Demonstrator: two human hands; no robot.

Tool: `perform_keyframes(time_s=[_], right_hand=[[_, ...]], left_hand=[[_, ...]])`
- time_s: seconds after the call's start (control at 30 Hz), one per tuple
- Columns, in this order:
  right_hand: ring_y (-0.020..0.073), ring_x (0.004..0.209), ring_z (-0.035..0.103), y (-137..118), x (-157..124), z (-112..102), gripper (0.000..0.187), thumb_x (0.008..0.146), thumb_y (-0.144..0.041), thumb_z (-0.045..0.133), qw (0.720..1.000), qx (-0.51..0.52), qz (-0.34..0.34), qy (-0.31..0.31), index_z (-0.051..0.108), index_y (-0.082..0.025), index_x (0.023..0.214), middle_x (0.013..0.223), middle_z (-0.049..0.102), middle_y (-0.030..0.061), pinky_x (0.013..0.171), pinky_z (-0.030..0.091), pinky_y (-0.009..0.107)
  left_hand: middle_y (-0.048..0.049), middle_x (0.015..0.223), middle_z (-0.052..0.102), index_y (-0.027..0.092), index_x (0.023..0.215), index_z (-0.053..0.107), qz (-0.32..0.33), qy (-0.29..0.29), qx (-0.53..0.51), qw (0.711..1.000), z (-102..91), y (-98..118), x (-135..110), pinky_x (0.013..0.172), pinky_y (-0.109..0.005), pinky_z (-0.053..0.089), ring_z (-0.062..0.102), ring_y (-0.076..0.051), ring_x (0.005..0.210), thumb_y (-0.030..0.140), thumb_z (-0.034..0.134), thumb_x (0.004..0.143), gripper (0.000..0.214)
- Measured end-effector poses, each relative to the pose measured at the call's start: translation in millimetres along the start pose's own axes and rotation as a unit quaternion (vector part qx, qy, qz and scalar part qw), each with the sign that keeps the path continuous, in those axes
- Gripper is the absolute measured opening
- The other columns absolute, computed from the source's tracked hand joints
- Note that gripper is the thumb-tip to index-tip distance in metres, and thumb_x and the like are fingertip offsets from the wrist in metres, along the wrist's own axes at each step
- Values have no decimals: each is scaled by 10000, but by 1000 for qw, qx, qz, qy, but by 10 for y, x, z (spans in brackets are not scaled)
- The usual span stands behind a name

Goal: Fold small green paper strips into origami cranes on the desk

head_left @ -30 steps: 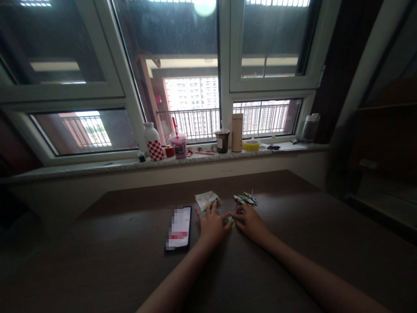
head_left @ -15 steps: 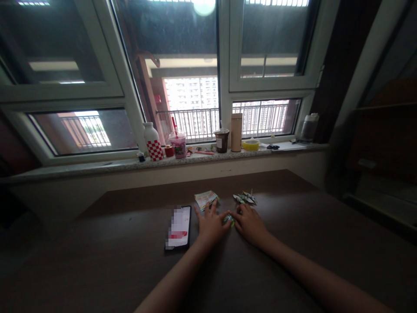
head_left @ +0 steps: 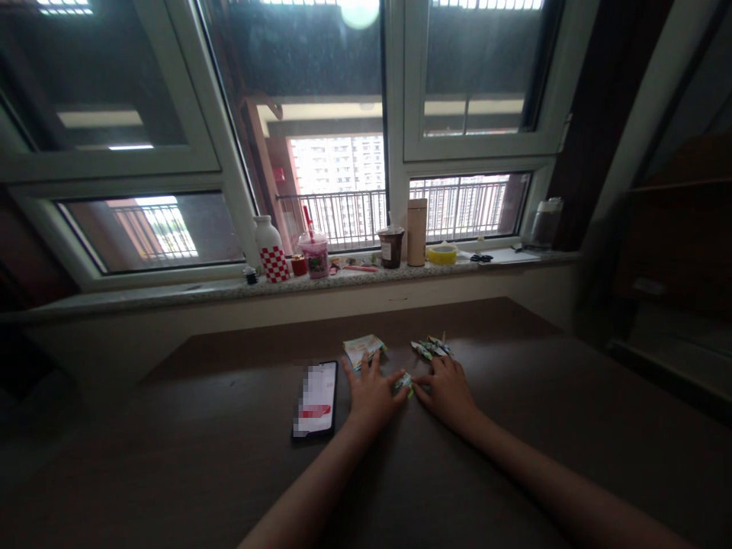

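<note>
My left hand (head_left: 371,393) and my right hand (head_left: 449,390) rest on the dark brown table (head_left: 200,457), with their thumbs and forefingers pinched together on a small folded piece of patterned paper (head_left: 403,383) between them. The other fingers of the left hand are spread flat. Just beyond the left fingertips lies a small stack of coloured paper squares (head_left: 363,349). A little pile of folded paper pieces (head_left: 431,348) lies beyond the right hand. A phone (head_left: 316,398) with a lit screen lies flat to the left of my left hand.
A stone windowsill (head_left: 171,288) runs behind the table and carries a red-checked white bottle (head_left: 271,249), a pink drink cup with a straw (head_left: 316,254), a dark cup (head_left: 391,246), a tall tan flask (head_left: 416,231), a yellow tape roll (head_left: 442,254) and a jug (head_left: 544,223).
Both hands have stayed on the small folded paper, with only slight shifts of the fingers; the right hand has edged a little to the right. Nothing else moved.
</note>
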State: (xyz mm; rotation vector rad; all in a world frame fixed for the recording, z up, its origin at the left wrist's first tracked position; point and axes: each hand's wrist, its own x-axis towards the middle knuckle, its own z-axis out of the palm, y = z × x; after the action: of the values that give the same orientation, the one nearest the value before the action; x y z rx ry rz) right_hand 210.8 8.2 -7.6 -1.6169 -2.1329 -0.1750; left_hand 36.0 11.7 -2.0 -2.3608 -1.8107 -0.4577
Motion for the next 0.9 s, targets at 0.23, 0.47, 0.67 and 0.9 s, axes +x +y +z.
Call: perform_keyframes(time_s=[0.23,0.47,0.67,0.9], right_hand=[[291,1063,505,16,-14,-24,240,844,-418,640,1000,-17,2,14,781,-241,765,1010,656,119,994,344,463],[287,1087,524,76,-16,93,183,857,-364,614,999,9,-13,37,715,-218,900,1095,638,117,1004,370,468],[221,1181,525,129,20,208,326,901,-171,519,986,86,-145,-9,660,-289,1170,1219,668,33,1080,327,449],[266,1211,517,89,1,134,299,913,-226,553,990,69,-122,-21,682,-349,1153,1182,705,-2,1117,228,557]], left_hand=[[-47,1516,424,507,1212,614,-4,4,-3,1000,22,-5,-9,1058,-759,-87,274,-376,1423,692,443,849,442],[-54,1506,436,509,1226,601,0,0,-2,1000,31,-12,-12,1034,-794,-34,300,-384,1406,675,429,868,431],[-33,1497,449,514,1226,599,6,4,-7,1000,16,-7,-13,1038,-797,-23,314,-386,1394,664,422,876,420],[-31,1529,411,470,1256,595,60,9,15,998,-25,-51,-26,1052,-786,-57,317,-381,1404,631,376,913,437]])
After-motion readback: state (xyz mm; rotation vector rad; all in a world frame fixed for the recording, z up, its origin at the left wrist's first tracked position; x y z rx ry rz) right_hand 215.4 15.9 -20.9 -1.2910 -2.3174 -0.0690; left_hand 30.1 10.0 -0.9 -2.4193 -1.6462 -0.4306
